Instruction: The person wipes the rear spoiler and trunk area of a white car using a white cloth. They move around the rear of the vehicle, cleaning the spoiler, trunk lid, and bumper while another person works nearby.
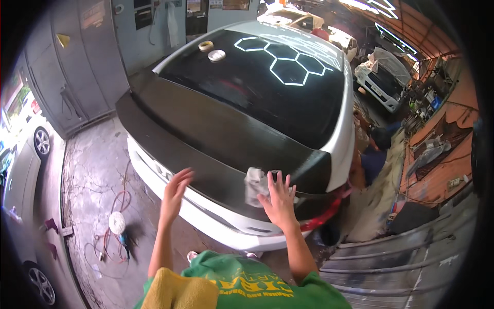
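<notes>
My right hand [280, 205] is open, with its fingers spread over the rear edge of the dark trunk lid [206, 129] of a white car. Right beside it, partly behind its thumb, lies a crumpled whitish cloth [254, 185]. Whether the palm touches the lid or cloth cannot be made out. My left hand [176, 189] is raised by the lid's back edge, fingers stretched out and holding nothing. Below both hands runs the white rear bumper [221, 224], with a red tail light [321, 216] at its right end.
Two tape rolls, one yellowish [206, 46] and one whitish [217, 55], rest on the rear window. A round-padded power tool [117, 223] with hoses lies on the floor at left. A person [378, 149] crouches at the car's right side. A yellow towel [180, 292] hangs over my shirt.
</notes>
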`<state>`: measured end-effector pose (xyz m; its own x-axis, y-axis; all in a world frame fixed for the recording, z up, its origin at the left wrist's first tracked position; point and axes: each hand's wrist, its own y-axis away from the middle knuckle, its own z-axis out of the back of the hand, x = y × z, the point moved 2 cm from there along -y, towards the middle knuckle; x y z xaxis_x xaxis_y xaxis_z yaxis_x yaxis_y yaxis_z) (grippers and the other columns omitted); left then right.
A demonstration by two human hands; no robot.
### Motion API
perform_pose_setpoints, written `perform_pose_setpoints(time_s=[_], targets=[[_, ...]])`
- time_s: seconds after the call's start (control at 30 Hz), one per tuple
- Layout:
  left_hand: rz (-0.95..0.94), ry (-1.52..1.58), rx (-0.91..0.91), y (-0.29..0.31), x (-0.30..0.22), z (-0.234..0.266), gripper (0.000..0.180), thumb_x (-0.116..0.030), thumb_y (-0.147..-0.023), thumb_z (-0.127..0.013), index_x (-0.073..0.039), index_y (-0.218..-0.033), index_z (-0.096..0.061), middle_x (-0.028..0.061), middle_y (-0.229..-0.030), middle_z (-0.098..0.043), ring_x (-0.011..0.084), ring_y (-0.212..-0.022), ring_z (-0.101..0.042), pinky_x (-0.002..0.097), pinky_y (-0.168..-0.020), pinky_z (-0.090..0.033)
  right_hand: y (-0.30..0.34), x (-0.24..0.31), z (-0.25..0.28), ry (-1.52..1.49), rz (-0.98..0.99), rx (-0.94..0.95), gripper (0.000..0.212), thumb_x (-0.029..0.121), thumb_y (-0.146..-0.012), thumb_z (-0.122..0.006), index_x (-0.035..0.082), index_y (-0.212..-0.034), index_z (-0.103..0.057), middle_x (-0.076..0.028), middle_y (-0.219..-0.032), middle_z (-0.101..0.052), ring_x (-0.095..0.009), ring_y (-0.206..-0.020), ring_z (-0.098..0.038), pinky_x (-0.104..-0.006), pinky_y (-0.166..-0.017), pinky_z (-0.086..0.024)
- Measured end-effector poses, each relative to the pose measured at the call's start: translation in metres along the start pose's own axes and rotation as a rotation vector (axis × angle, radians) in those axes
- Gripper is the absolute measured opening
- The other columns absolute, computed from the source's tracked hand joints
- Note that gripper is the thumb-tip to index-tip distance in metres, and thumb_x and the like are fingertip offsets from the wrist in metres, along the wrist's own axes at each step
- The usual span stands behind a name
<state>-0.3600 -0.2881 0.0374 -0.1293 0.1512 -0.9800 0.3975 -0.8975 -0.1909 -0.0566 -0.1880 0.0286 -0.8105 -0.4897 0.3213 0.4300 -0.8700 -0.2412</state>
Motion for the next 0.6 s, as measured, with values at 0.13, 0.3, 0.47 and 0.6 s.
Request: perform_pose_setpoints(time_s=[0.13, 0.3, 0.47, 0.6], targets=[[0.334, -0.135, -0.538, 0.099, 0.133, 0.201, 0.033, -0.021, -0.099, -0.056, 0.0, -0.123, -0.061, 0.009, -0.106, -0.068, 0.0152, -0.096, -0.062, 0.0285, -0.086, -0.049, -0.028, 0.061, -0.039, 0.19, 0.074, 0.052, 0.075, 0.055, -0.094, -0.05, 0.012, -0.152, -0.031, -0.02, -0.157, -0.026, -0.044, -0.146, -0.019, -0.0707, -0.11, -0.011], [0.592, -0.272, -0.745, 0.26, 0.235, 0.319, 0.03, -0.025, -0.099, -0.057, -0.002, -0.118, -0.064, 0.0052, -0.086, -0.067, 0.0111, -0.076, -0.061, 0.0272, -0.071, -0.051, -0.093, 0.164, -0.092, 0.171, 0.288, 0.204, 0.075, 0.054, -0.095, -0.049, 0.015, -0.154, -0.025, -0.023, -0.159, -0.016, -0.047, -0.146, -0.013, -0.0674, -0.113, -0.012], [0.796, -0.187, -0.844, 0.323, 0.245, 0.325, 0.032, -0.026, -0.095, -0.06, -0.004, -0.119, -0.065, 0.0084, -0.089, -0.07, 0.0158, -0.078, -0.066, 0.0302, -0.075, -0.052, -0.192, 0.283, -0.176, 0.111, 0.641, 0.278, 0.077, 0.054, -0.094, -0.052, 0.016, -0.155, -0.024, -0.02, -0.16, -0.014, -0.044, -0.147, -0.012, -0.0652, -0.113, -0.013], [0.934, -0.331, -0.785, 0.305, 0.26, 0.321, 0.038, -0.03, -0.092, -0.061, -0.007, -0.122, -0.064, 0.014, -0.099, -0.072, 0.0223, -0.09, -0.069, 0.0345, -0.082, -0.053, -0.282, 0.356, -0.231, 0.114, 0.697, 0.287, 0.075, 0.058, -0.094, -0.047, 0.02, -0.155, -0.024, -0.016, -0.161, -0.014, -0.04, -0.148, -0.011, -0.0623, -0.116, -0.012]])
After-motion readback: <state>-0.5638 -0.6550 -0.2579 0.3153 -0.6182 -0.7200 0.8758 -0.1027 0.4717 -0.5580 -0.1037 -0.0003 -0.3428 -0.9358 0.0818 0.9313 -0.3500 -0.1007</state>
